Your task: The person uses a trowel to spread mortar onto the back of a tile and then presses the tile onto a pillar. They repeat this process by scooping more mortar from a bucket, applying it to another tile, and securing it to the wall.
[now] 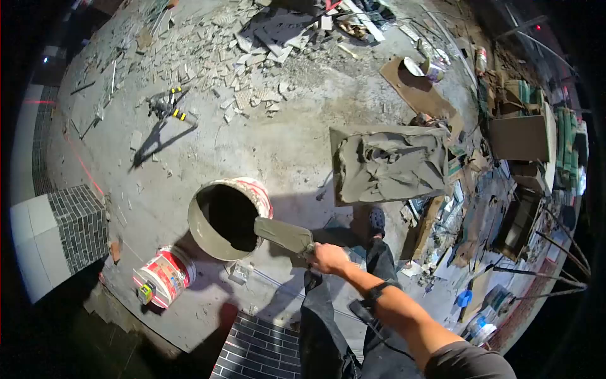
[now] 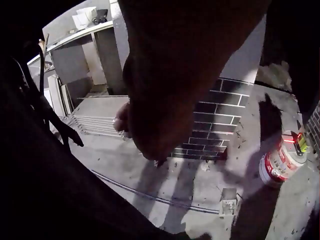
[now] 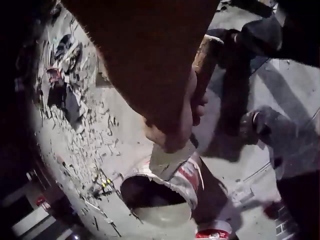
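Note:
In the head view, my right hand [image 1: 329,258] grips the handle of a flat, mortar-smeared trowel [image 1: 284,235], whose blade tip reaches the right rim of a large bucket [image 1: 203,237]. Fingers wrap round the wooden handle [image 3: 204,60] in the right wrist view, with the blade [image 3: 170,161] over the bucket's edge. The bucket's inside is mostly in dark shadow. A board [image 1: 339,197] heaped with wet grey mortar [image 1: 391,165] stands right of the bucket. My left hand [image 2: 160,115] hangs in shadow in the left wrist view, loosely curled, with nothing visible in it.
A smaller red and white bucket [image 1: 165,276] stands lower left with a yellow-green device [image 1: 146,292] on it. A small tripod [image 1: 167,108] is at upper left. Broken tile pieces [image 1: 246,95] litter the floor; boards and debris line the right side. Dark brick-patterned surfaces [image 1: 259,350] are near my legs.

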A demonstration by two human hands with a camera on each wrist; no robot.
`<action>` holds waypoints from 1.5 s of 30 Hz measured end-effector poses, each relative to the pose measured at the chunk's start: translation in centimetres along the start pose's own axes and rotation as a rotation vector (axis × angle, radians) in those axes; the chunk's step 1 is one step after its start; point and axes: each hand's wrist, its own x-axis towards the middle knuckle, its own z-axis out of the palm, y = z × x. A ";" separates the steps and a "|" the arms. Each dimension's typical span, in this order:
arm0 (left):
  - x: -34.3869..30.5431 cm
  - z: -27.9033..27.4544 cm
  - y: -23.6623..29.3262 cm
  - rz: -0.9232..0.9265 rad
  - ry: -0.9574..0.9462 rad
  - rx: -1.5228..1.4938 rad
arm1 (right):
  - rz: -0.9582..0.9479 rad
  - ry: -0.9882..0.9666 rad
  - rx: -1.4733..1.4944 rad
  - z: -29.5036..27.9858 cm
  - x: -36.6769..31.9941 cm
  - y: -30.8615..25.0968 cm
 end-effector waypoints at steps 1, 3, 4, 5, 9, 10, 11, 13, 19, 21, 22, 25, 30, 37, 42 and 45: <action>-0.1 0.4 0.8 0.007 0.003 0.012 | 0.022 -0.032 -0.031 -1.9 -2.2 1.9; -0.1 1.0 2.2 0.018 0.010 0.027 | 0.136 0.083 0.062 -4.3 -5.5 5.2; 0.0 1.2 2.2 0.021 0.014 0.037 | 0.197 0.151 0.061 -6.2 -6.9 5.7; 0.2 1.6 2.2 0.030 0.015 0.050 | 0.261 0.221 0.061 -8.1 -8.2 6.1; -0.2 3.1 4.5 0.046 0.027 0.094 | 0.209 0.649 -0.046 -13.7 -6.5 8.7; -0.5 3.5 5.3 0.051 0.029 0.107 | 0.227 0.676 -0.035 -15.3 -5.2 9.3; -0.5 3.7 4.9 0.055 0.035 0.114 | 0.244 0.703 -0.024 -16.8 -4.0 9.9; -1.0 4.4 6.3 0.062 0.040 0.138 | 0.303 0.692 -0.033 -19.3 -2.2 11.2; -1.3 5.2 7.0 0.086 0.045 0.187 | 0.621 0.636 0.287 -18.2 -7.4 15.3; -1.1 5.8 8.3 0.086 0.047 0.202 | 0.550 0.653 0.326 -16.0 -7.8 16.6; -1.8 6.0 8.5 0.087 0.043 0.211 | 0.475 0.589 0.271 -16.7 -8.6 16.6; -1.8 6.6 9.6 0.079 0.048 0.241 | 0.377 0.447 0.060 -17.4 -9.6 20.4; -2.1 7.0 10.6 0.082 0.057 0.277 | 0.497 0.722 -0.033 -15.6 -12.0 24.7; -2.4 7.3 11.3 0.075 0.058 0.315 | 0.316 0.433 -0.201 -16.1 -16.1 29.9; -2.7 7.1 12.1 0.074 0.065 0.340 | 0.615 0.725 0.068 -15.2 -17.8 31.6; -2.7 7.1 12.4 0.070 0.059 0.357 | 0.679 0.819 0.394 -11.5 -17.3 30.7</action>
